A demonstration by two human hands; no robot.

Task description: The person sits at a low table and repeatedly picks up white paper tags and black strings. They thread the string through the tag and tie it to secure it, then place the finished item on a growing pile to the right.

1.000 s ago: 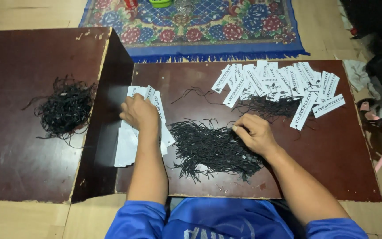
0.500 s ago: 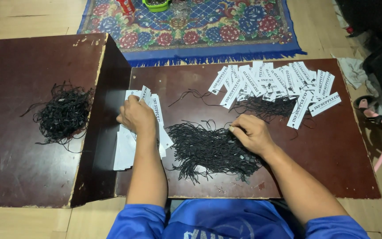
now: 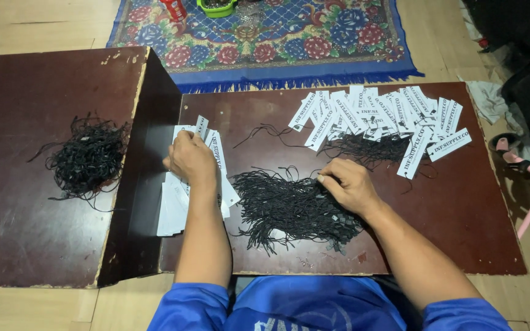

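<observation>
While left hand (image 3: 191, 160) rests, tags (image 3: 173, 202) lengthwise

Both forearms reach forward from short blue sleeves at the bottom of the view, bare from above the elbow to the wrist. The left forearm runs almost straight up the picture, and the left hand (image 3: 191, 160) lies palm down with the knuckles upward, fingers curled and bunched forward, thumb tucked out of sight. The right forearm comes in at a slant from the lower right toward the middle. The right hand (image 3: 349, 185) also lies palm down, its back facing the camera, fingers bent and drawn together at the tips in a pinch. The two hands are well apart, at a similar reach.
</observation>
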